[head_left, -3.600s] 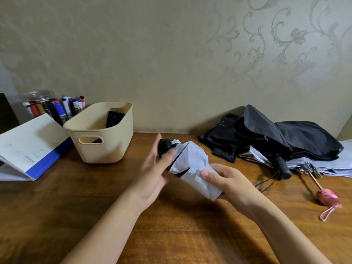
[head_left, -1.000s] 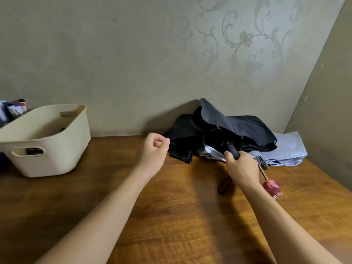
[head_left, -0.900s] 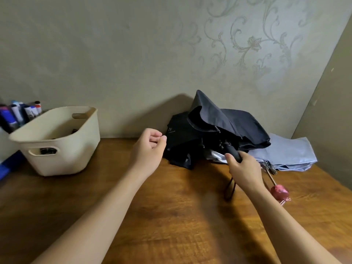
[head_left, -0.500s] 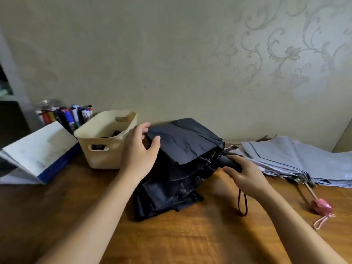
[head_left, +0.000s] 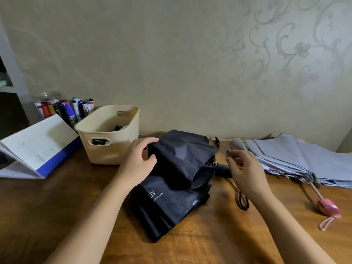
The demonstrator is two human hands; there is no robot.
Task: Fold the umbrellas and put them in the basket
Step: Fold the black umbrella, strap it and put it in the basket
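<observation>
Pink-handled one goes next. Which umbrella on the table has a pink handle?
The pale grey-blue fabric umbrella lying farthest right: its thin shaft ends in a pink handle. The black fabric umbrella the left hand holds has a black handle.

A beige wall [head_left: 152, 54] with pale scrollwork at two o'clock rises behind the brown wooden desk [head_left: 57, 206], with a grey shelf [head_left: 11, 80] at nine o'clock.

We see the right hand [head_left: 245, 172] only as a blur, and it covers part of the black umbrella [head_left: 181, 164] handle [head_left: 222, 169]. The basket [head_left: 106, 149] wall hides most of its contents (something dark). The grey umbrella [head_left: 304, 161] runs off the right edge, the binder [head_left: 34, 147] off the left.
</observation>
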